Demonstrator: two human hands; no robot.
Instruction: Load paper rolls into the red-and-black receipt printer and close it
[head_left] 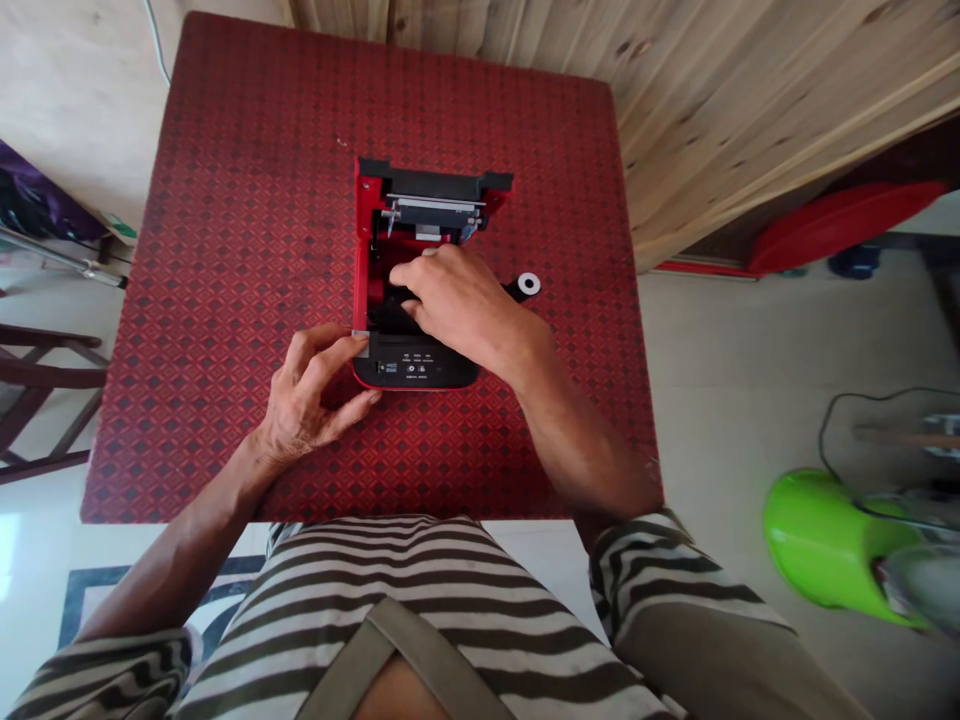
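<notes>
A red and black label printer (450, 370) stands on the table with its lid (442, 185) raised, showing a roller and metal parts inside. My left hand (311, 390) grips its front left corner, the index finger on top and the thumb against the front edge. Inside the open bay, my right hand (457, 300) reaches down with bent fingers. Its fingertips are partly hidden, and what they hold among the dark parts is unclear. Just right of the printer lies a black roll (529, 285) with a white ring-shaped end, partly covered by my right hand.
The table (225, 400) has a red patterned top. Wooden panelling (675, 100) borders its far and right sides. On the floor to the right sits a bright green stool or tub (817, 540) with a black cable beside it. A wooden chair (45, 370) stands at the left.
</notes>
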